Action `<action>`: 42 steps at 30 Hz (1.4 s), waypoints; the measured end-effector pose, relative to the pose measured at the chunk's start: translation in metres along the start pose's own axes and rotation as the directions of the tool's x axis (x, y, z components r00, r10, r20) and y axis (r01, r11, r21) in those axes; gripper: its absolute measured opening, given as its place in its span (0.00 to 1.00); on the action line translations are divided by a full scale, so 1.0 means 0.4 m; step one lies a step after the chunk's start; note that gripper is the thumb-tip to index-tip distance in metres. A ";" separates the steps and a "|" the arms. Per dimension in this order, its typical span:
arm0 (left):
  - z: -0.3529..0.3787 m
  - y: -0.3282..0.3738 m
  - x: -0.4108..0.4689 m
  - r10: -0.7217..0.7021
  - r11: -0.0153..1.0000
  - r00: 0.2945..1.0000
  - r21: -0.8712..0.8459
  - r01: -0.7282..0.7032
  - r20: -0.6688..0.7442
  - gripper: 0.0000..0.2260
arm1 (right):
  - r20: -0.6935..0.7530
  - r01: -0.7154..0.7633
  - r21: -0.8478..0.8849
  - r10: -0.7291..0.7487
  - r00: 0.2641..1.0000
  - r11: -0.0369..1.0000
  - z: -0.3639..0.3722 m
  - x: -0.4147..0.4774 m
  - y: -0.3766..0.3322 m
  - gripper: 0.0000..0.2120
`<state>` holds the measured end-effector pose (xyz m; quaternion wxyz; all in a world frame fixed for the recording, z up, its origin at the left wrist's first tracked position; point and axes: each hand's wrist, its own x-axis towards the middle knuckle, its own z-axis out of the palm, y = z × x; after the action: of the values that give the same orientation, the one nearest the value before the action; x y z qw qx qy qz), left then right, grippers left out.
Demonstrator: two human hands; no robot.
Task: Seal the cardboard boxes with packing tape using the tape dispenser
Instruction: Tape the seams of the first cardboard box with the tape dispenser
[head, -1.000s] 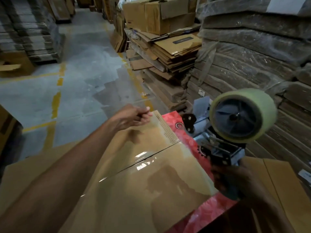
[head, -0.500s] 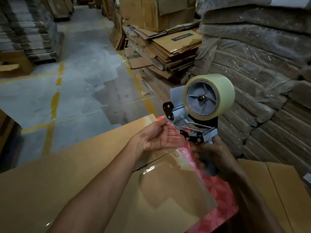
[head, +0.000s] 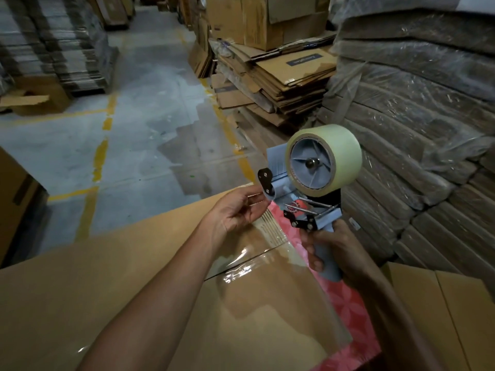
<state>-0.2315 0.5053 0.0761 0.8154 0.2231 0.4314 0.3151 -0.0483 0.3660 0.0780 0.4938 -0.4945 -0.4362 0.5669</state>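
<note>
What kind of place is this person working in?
Probably a packaging warehouse: plastic-wrapped stacks of flat cardboard, a heap of flattened cartons, and a concrete aisle with yellow floor lines.

A warehouse aisle: wrapped stacks of flat cardboard towering on both sides, yellow lines painted along bare concrete floor

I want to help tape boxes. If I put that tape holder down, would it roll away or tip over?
Probably not roll: the tape roll is round, but it is pinned on the tape dispenser. It may tip, since the big roll sits high above a narrow handle. It looks fairly light; the right hand holds it up alone.
</note>
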 end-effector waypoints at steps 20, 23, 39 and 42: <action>-0.112 0.166 0.203 0.553 0.336 0.831 0.898 -0.285 0.057 0.13 | -0.301 -0.178 -0.258 0.096 0.949 0.950 0.104 -0.050 0.107 0.08; -0.124 0.134 0.223 0.574 0.485 0.819 0.795 -0.364 0.025 0.14 | -0.308 -0.190 -0.177 0.129 0.943 0.966 0.094 -0.043 0.101 0.05; -0.138 0.114 0.285 0.533 0.462 0.844 0.857 -0.228 -0.063 0.14 | -0.291 -0.215 -0.153 0.164 0.943 0.965 0.104 -0.017 0.086 0.06; -0.129 0.116 0.282 0.491 0.313 0.870 0.941 -0.128 -0.045 0.17 | -0.304 -0.247 -0.197 0.180 0.935 0.949 0.106 -0.016 0.084 0.08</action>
<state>-0.2416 0.6221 0.0147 0.3914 0.6600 0.6068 0.2072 -0.0944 0.3551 0.0515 0.4249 -0.6691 -0.3679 0.4861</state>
